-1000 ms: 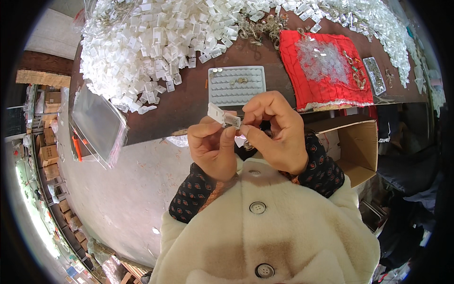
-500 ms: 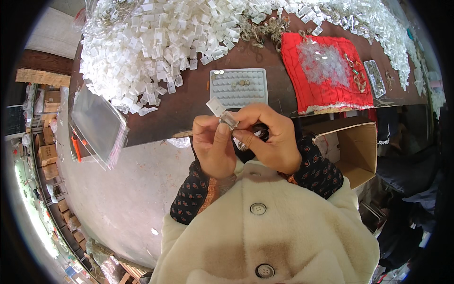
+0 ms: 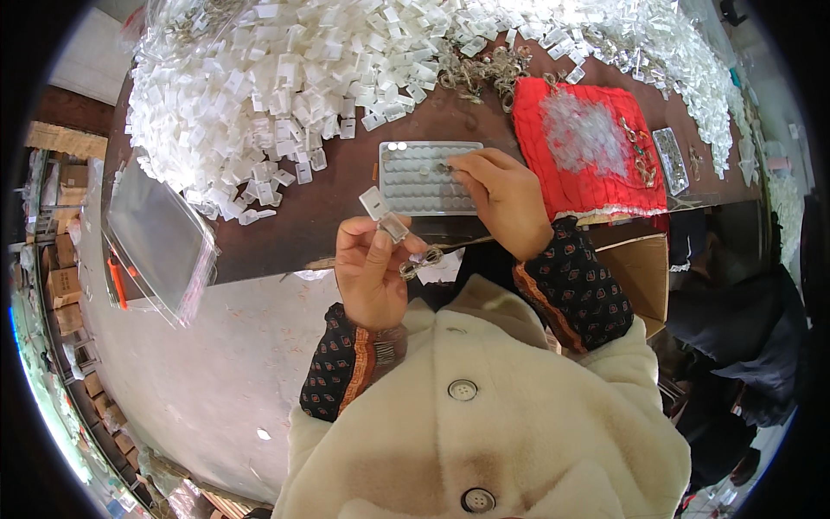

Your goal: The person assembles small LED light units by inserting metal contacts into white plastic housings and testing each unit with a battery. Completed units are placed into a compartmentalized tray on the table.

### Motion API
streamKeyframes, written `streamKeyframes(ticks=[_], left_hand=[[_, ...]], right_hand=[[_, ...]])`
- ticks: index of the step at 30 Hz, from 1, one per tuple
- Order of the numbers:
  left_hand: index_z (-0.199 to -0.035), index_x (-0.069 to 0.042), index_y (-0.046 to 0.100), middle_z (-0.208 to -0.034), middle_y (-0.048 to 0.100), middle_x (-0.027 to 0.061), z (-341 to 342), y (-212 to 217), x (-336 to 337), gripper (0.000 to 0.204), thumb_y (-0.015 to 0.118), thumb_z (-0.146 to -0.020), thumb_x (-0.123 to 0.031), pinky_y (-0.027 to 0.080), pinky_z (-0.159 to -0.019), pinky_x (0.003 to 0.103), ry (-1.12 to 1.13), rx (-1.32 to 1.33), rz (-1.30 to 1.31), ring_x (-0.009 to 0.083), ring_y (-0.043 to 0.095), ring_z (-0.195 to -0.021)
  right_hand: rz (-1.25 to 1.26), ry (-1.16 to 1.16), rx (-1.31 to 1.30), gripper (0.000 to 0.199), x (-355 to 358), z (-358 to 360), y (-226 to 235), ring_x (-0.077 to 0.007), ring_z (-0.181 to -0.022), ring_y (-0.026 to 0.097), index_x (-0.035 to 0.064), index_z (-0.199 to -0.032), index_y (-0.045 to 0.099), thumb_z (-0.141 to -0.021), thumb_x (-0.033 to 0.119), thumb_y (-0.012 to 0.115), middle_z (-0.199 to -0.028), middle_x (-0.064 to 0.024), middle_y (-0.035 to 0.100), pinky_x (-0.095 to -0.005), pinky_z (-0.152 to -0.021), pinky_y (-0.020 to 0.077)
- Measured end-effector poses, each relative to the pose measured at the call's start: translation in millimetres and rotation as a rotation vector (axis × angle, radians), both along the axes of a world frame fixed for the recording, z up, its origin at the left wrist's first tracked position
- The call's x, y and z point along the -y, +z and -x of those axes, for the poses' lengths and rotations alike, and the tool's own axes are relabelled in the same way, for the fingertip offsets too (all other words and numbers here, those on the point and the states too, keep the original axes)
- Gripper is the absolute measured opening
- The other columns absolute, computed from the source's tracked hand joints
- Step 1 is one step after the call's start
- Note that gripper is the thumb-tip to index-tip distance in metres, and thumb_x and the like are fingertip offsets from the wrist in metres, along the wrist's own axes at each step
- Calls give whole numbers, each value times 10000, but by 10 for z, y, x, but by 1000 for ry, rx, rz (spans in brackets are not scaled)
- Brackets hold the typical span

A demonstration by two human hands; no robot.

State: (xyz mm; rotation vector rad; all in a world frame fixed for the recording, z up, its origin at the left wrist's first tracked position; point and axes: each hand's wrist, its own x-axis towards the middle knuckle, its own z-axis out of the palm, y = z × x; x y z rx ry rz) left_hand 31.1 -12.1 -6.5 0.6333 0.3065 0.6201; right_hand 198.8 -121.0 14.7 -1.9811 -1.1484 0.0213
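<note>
My left hand (image 3: pixel 373 281) grips a small clear plastic box (image 3: pixel 393 227) by its sides, its flip lid (image 3: pixel 373 202) standing open. Against the same hand's fingers hangs a small loop of metal links (image 3: pixel 418 262); whether the fingers grip it I cannot tell. My right hand (image 3: pixel 506 195) reaches over a pale grey tray (image 3: pixel 417 206) with rows of round hollows. Its thumb and forefinger are pinched together at a small round disc (image 3: pixel 443 169). Another disc (image 3: pixel 424 173) lies beside it, and shiny white discs (image 3: pixel 397 146) sit in the tray's far left corner.
A huge heap of clear boxes (image 3: pixel 242 104) covers the table's back left. Metal loops (image 3: pixel 484 73) lie behind the tray. Clear plastic bits rest on a red cloth (image 3: pixel 527 130) at right, beside a clear case (image 3: pixel 670 160). Plastic bags (image 3: pixel 160 233) overhang the left edge.
My right hand has left the box and moved forward to the discs on the tray. My left hand still holds the box, slightly lower and further left. The metal loop now shows beside it.
</note>
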Motion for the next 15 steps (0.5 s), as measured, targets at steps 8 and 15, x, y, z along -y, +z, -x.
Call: streamKeyframes(ticks=[8,15], left_hand=[[-1090,-61,495,-1050,615,173,26,-9,-43,136,541,-973,-112,504,-735,367,-28,-28,38,196,598,-792],[-1100,-56,488,-1026,644,126,18,-35,-52,154,550,-969,-104,497,-617,244,-35,-16,37,178,641,-785]], right_hand=[[114,48,176,209,-181,-77,-88,-322,-838,627,69,-1009,640,-809,19,671,-933,-127,628,-365,-712,510],[112,84,139,176,-157,-87,-63,-325,-831,610,71,-966,624,-802,44,681,-911,-116,615,-383,-707,500]])
